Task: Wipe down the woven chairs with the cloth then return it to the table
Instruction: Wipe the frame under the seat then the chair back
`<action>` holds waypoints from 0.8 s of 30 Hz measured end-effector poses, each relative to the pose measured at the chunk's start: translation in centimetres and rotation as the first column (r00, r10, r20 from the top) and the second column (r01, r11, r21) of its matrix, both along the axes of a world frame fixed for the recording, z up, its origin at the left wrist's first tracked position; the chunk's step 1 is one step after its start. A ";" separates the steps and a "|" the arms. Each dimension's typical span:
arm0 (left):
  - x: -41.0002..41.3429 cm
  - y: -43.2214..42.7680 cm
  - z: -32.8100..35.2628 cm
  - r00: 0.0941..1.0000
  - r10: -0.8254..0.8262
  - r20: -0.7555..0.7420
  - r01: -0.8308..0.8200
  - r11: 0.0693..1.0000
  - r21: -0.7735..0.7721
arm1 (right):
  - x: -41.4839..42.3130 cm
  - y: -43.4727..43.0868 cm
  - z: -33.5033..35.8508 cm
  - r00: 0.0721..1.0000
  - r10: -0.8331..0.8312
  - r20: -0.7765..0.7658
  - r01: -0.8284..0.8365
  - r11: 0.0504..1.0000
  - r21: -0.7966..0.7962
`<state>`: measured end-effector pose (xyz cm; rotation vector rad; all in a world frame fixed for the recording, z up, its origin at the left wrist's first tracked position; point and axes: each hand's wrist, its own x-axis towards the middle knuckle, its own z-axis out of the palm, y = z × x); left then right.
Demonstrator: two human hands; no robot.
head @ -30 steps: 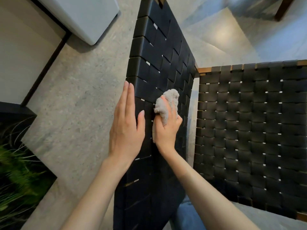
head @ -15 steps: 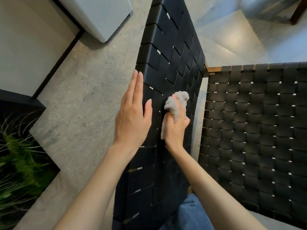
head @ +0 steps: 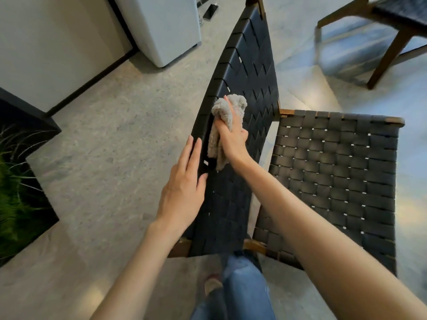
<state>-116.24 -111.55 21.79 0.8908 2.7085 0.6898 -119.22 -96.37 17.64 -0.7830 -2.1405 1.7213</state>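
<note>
Your right hand (head: 233, 139) gripped the bunched grey cloth (head: 227, 107) and pressed it against the chair's dark woven backrest (head: 251, 72), near the edge away from the seat (head: 335, 176). Your left hand (head: 182, 192) lay flat on that edge with fingers straight, just below the cloth. A second chair (head: 397, 10) stood well apart.

Far chair (head: 402, 8) — blurred, edge-cropped

Black basket-weave chair (head: 335, 172), brown wood frame; beige-grey fluffy cloth (head: 227, 112); speckled grey floor (head: 111, 139); blue jeans (head: 245, 287).
</note>
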 end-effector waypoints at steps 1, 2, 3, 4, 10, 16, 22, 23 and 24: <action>0.6 -0.5 0.1 1.000 0.008 -0.006 -0.008 1.000 -0.003 | 0.5 -0.4 0.2 1.000 0.018 0.001 -0.018 1.000 -0.007; 1.2 -1.1 0.2 1.000 0.018 -0.018 -0.018 1.000 -0.004 | 0.9 -0.9 0.4 0.999 0.033 -0.003 -0.033 0.999 -0.002; 1.6 -1.6 0.4 0.999 0.029 -0.036 -0.029 1.000 -0.011 | 1.3 -1.4 0.6 0.999 0.044 -0.012 -0.044 0.999 0.021; 1.9 -2.1 0.5 0.997 0.035 -0.067 -0.037 0.999 -0.028 | 1.4 -1.7 0.7 0.998 0.049 -0.025 -0.048 0.998 0.050; 4.2 -4.6 0.8 0.959 0.176 -0.221 -0.158 0.983 0.098 | 0.0 -1.9 0.1 1.000 -0.002 0.002 0.001 0.991 0.132; 6.6 -4.6 -1.3 0.765 0.528 -0.369 -0.389 0.835 0.389 | -1.2 -0.6 -1.4 0.998 -0.038 -0.055 0.047 0.982 0.181; 8.8 -2.7 -6.7 0.518 0.741 -0.428 -0.221 0.599 0.770 | -1.3 0.9 -5.6 0.972 -0.032 -0.233 0.105 0.945 0.309; 9.2 -2.2 -7.6 0.509 0.769 -0.386 -0.186 0.537 0.823 | -1.2 1.2 -6.5 0.966 -0.030 -0.255 0.115 0.939 0.323; 9.6 -1.7 -8.6 0.503 0.789 -0.354 -0.157 0.486 0.860 | -1.0 1.5 -7.5 0.961 -0.031 -0.276 0.126 0.934 0.334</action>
